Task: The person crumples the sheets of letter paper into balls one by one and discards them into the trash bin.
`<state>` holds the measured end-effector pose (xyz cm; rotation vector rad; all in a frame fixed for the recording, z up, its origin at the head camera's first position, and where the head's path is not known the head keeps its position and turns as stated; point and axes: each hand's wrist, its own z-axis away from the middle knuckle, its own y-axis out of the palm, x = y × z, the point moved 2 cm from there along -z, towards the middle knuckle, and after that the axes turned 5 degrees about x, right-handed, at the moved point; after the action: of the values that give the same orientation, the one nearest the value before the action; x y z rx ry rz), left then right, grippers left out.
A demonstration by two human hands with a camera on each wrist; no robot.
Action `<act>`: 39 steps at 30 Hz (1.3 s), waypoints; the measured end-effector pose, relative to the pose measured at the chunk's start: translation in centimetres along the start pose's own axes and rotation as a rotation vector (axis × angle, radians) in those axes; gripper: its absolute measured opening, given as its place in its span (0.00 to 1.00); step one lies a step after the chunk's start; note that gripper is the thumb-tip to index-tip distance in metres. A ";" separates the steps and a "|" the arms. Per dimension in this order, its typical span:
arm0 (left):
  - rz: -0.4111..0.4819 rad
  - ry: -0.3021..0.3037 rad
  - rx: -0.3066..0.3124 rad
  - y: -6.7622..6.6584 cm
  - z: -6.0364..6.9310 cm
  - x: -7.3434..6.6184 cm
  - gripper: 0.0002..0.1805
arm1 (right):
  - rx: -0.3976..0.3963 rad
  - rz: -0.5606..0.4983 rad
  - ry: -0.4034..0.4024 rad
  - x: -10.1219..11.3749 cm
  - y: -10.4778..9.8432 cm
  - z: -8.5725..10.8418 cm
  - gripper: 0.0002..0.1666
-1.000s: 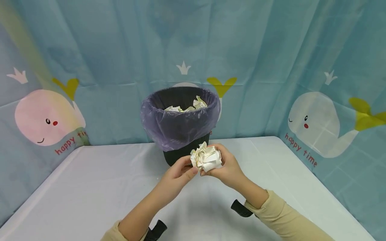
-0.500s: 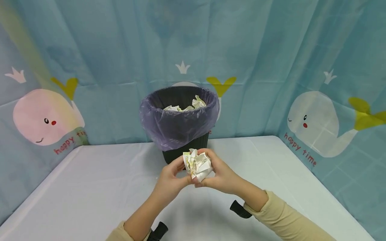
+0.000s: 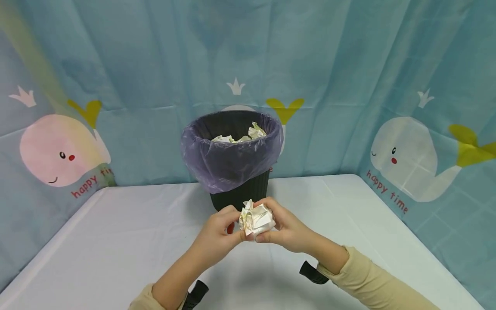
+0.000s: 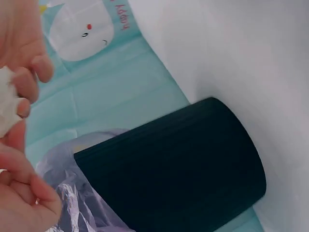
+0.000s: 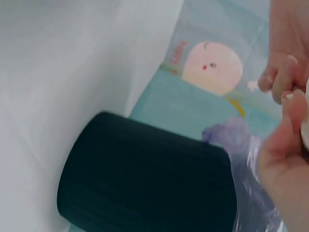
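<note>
Both hands hold a crumpled ball of whitish paper (image 3: 257, 218) above the white table, in front of the waste bin. My left hand (image 3: 218, 232) pinches its left side, with the thumb low near the right thumb. From the other side, my right hand (image 3: 286, 228) grips the ball with curled fingers and thumb. In the left wrist view only a slice of the paper ball (image 4: 7, 101) shows at the left edge, between the hands. The right wrist view cuts most of it off at the right edge.
A black waste bin (image 3: 248, 188) stands at the table's back, lined with a purple plastic bag (image 3: 232, 165) folded over its rim. Several crumpled papers (image 3: 256, 131) lie inside it. A blue printed curtain (image 3: 155, 64) surrounds the white table (image 3: 128, 241).
The paper ball has moved down and slightly left from a second ago, away from the bin, and looks turned. Both hands have moved with it; the left fingers are now bent more closely.
</note>
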<state>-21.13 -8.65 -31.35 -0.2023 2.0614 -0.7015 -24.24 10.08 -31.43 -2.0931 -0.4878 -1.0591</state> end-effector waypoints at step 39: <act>0.379 -0.134 0.026 -0.7 0.1 1.9 0.19 | 0.066 0.289 0.009 0.9 -0.8 -0.2 0.50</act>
<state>-22.19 -10.00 -32.38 0.1517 1.8890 -0.4670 -24.34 10.47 -30.31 -2.0255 -0.2035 -0.8723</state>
